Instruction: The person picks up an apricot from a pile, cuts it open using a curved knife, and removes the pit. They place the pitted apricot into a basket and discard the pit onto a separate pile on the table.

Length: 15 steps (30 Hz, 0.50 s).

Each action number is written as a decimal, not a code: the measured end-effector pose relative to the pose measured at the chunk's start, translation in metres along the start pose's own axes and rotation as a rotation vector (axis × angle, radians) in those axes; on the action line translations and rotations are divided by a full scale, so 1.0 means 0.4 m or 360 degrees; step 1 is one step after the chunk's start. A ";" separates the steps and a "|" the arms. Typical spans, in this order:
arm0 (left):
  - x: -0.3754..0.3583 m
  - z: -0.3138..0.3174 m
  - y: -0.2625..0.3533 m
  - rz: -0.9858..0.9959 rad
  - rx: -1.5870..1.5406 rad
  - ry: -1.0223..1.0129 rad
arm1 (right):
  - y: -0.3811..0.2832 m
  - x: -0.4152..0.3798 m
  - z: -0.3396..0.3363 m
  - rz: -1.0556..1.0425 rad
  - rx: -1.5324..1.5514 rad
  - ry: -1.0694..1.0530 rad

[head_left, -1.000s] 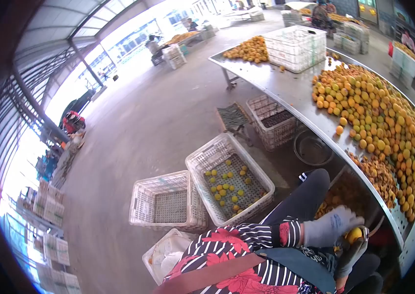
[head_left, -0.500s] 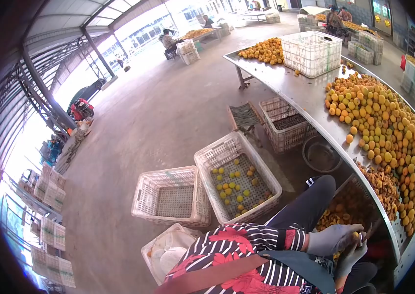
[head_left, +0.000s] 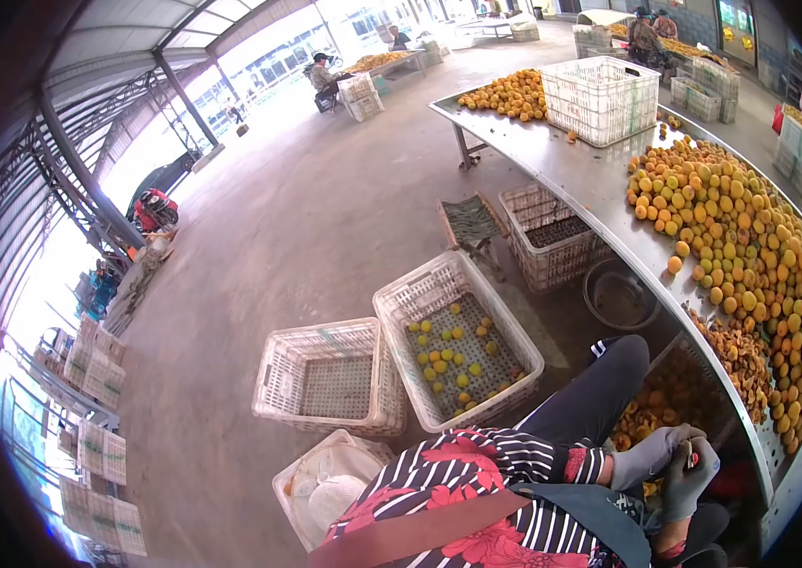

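- Fingers of the left hand (head_left: 642, 459), gloved in grey at the lower right of the frame, were bent inward against the right hand (head_left: 688, 487); how tightly they closed, and on what, I could not tell.
- The right hand, also gloved, was closed round a small red-and-pale object (head_left: 693, 461), too tiny to identify.
- A second earlier a yellow apricot showed plainly between the gloves, and half a second earlier only a sliver; by this moment none was visible there. That suggested its handling was midway or just over, though the fruit could have been hidden in the grip.
- Cut apricots (head_left: 642, 418) lay below the table edge, just above the hands in the frame.
- On the metal table (head_left: 515, 154), a brownish pulpy pile (head_left: 740, 364) sat along the near edge, beside the big apricot heap (head_left: 751, 227) at right; neither had visibly changed.
- Left of the knee, a plastic crate (head_left: 425, 284) held scattered greenish-yellow apricots (head_left: 448, 356), looking the same as earlier, with a second crate (head_left: 320, 343) touching or just beside it.
- Farther off, a tall white crate (head_left: 595, 109) stood on the table, and a seated person (head_left: 323, 78) showed at upper left of centre.
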<state>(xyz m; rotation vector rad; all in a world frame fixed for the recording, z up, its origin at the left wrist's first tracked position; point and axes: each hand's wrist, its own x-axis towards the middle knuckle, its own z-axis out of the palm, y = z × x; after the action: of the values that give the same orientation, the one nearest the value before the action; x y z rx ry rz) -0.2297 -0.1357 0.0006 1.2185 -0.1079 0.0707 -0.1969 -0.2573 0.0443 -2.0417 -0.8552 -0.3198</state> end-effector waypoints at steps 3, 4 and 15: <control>-0.003 0.006 0.006 -0.0077 -0.0088 -0.0021 | 0.010 0.006 -0.008 -0.0215 -0.0093 0.0014; -0.006 0.007 0.011 -0.0078 -0.0091 -0.0023 | 0.003 0.014 -0.008 -0.0288 -0.0083 0.0053; -0.055 0.000 0.018 -0.0521 -0.1138 -0.0448 | 0.024 -0.008 -0.062 -0.0376 -0.0209 -0.0335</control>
<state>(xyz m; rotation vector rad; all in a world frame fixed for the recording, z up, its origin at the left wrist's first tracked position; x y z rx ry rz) -0.2526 -0.1331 0.0045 0.5120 -0.1607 -0.3982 -0.1904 -0.2824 0.0509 -2.1238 -1.2389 -0.3003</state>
